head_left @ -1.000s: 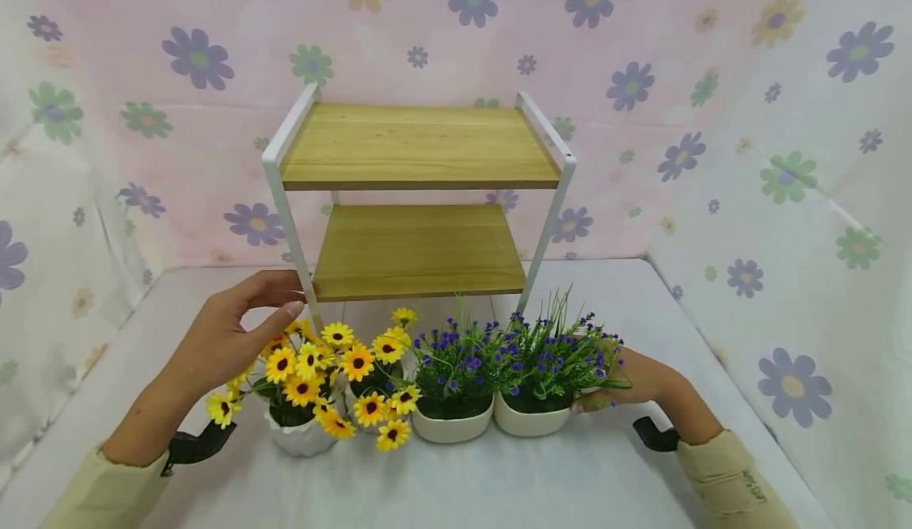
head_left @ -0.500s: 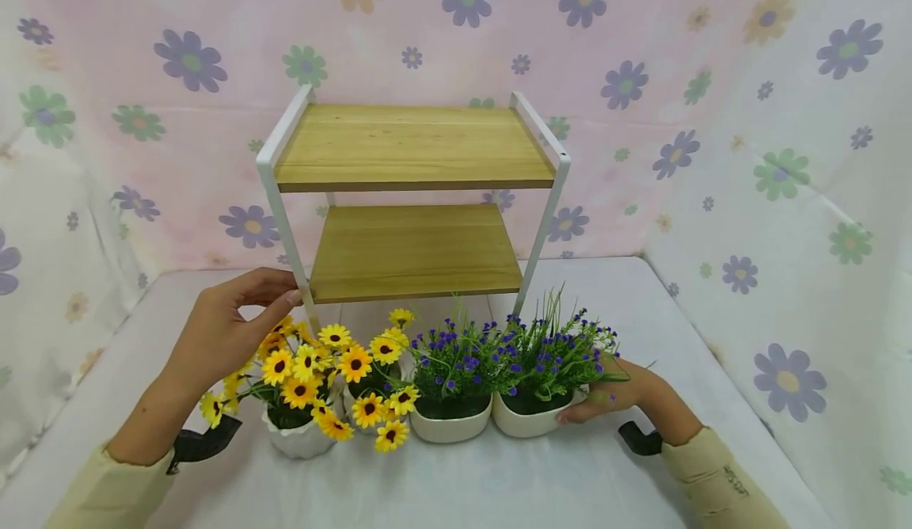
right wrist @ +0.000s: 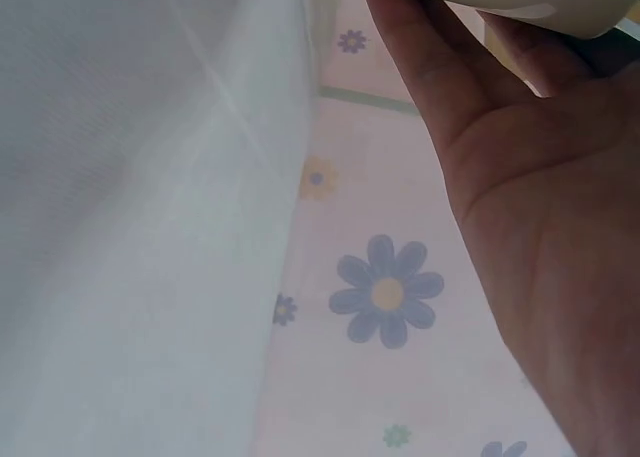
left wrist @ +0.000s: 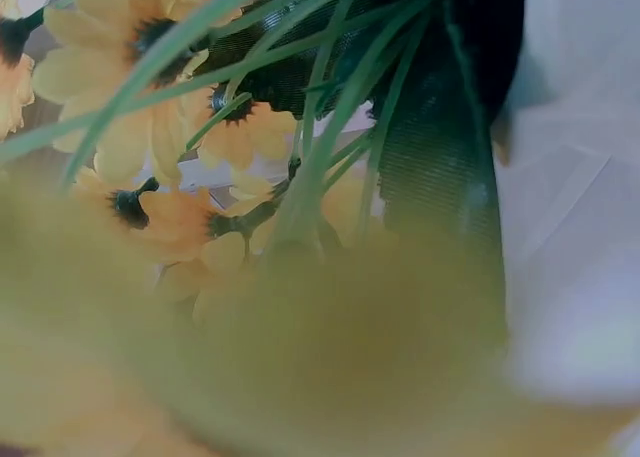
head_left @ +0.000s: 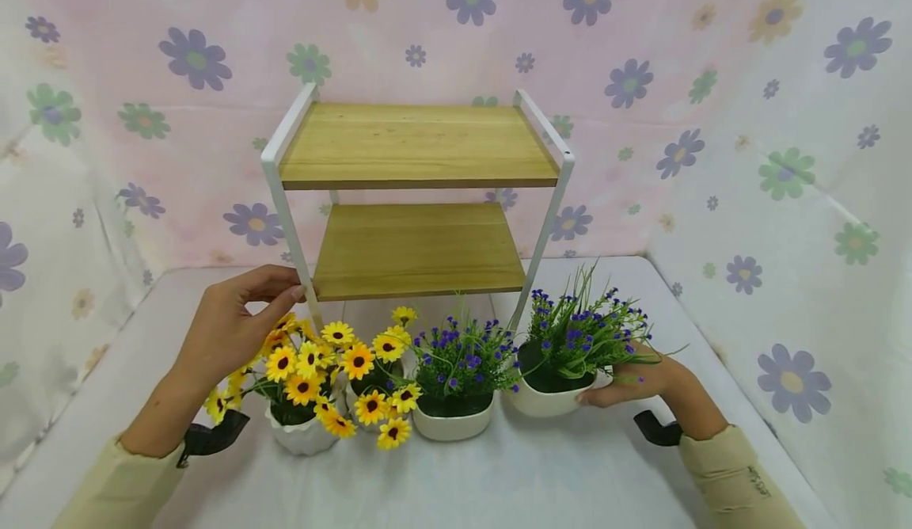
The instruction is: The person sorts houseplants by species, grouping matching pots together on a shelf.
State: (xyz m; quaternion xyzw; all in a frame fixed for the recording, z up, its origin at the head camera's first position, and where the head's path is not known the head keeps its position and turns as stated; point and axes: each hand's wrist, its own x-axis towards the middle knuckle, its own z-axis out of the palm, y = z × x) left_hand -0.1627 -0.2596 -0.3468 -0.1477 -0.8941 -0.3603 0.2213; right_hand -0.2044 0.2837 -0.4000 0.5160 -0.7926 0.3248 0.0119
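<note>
My right hand (head_left: 644, 380) grips a white planter (head_left: 547, 402) of purple flowers and grass by its right end, thumb at the front. The planter is lifted and slightly tilted; in the right wrist view its pale wall (right wrist: 545, 5) rests against the fingers (right wrist: 420, 52). At the far side, my left hand (head_left: 226, 325) pinches the front left leg (head_left: 290, 236) of a two-tier wooden shelf (head_left: 420, 145) between thumb and fingers. Yellow flowers (head_left: 302, 389) in a white pot (head_left: 302, 439) stand just below that hand; blurred petals and leaves fill the left wrist view.
A second purple-flower planter (head_left: 452, 426) stands left of the held one. Beside it is another pot with yellow flowers (head_left: 358, 361), partly hidden by blooms. White cloth covers the table (head_left: 456, 489), and flower-printed curtains (head_left: 427, 22) enclose the back and sides.
My right hand has raised the purple-flower planter and shifted it right, opening a gap from its neighbour. The left hand has closed in on the shelf leg.
</note>
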